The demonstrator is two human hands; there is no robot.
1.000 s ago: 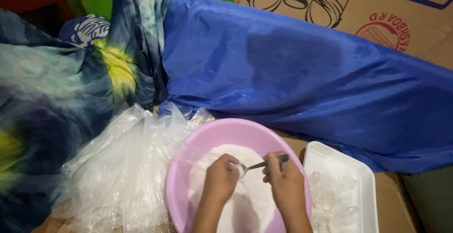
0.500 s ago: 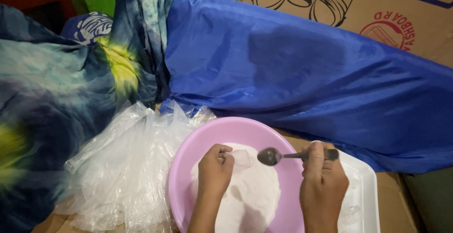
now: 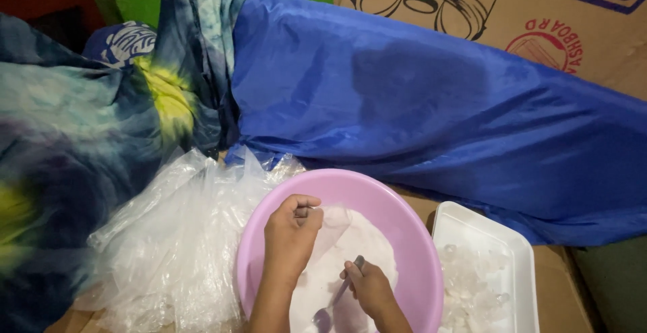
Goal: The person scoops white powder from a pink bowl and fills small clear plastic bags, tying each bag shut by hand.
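Both hands are down inside a round pink basin that sits at the lower middle of the scene, filled with a white powder that covers most of its bottom. The left hand is curled closed, pinching the edge of a small clear plastic bag and holding it just above the powder. The right hand is closed around the handle of a metal spoon, whose bowl points down and towards the person, low over the powder near the bottom edge of the view; whether the spoon carries any powder is hard to tell from here, since the bowl is partly cut off. The two hands are near each other, the spoon hand lying just below and to the right of the bag. To the left of the basin, touching its rim, lies a loose heap of crumpled clear plastic bags. To the right, just beside the basin, stands a white rectangular tray holding small clear filled packets. Behind all this a bright blue cloth is draped across the middle, with a dark tie-dyed cloth of blue, teal and yellow on the left and a brown cardboard box at the upper right.
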